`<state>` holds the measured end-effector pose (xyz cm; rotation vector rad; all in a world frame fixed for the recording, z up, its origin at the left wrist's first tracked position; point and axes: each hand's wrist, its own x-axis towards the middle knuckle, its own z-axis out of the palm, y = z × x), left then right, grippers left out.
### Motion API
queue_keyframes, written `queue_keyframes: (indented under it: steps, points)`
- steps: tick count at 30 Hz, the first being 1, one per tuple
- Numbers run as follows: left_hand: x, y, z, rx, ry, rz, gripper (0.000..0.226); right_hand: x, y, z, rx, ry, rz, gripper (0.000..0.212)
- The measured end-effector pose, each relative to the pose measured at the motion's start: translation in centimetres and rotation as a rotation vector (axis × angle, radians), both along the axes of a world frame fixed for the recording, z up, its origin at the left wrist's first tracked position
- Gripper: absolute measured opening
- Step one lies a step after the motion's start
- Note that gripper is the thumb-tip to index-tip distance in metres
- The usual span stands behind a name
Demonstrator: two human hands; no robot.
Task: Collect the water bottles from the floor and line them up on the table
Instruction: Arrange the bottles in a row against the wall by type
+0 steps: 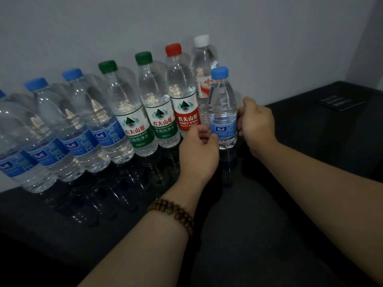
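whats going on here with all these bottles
A person is lining up water bottles on a dark table against the wall. Both hands are on a small blue-capped bottle at the right end: the left hand touches its label and the right hand holds its other side. It stands upright in front of a white-capped bottle. To its left stand a red-capped bottle, two green-capped ones and more blue-capped ones.

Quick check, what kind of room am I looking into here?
Likely a dim indoor room, maybe a home or office: a glossy black table against a bare grey wall, with water bottles lined along it.
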<state>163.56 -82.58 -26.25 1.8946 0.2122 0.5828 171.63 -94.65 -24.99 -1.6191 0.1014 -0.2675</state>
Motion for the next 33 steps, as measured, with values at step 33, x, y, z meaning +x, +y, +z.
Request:
queue_keyframes:
  steps: [33]
  points:
    - [0.6,0.6,-0.2,-0.265,0.067,0.024,0.036,0.7,-0.8,-1.4,-0.328,-0.183,-0.157,0.073]
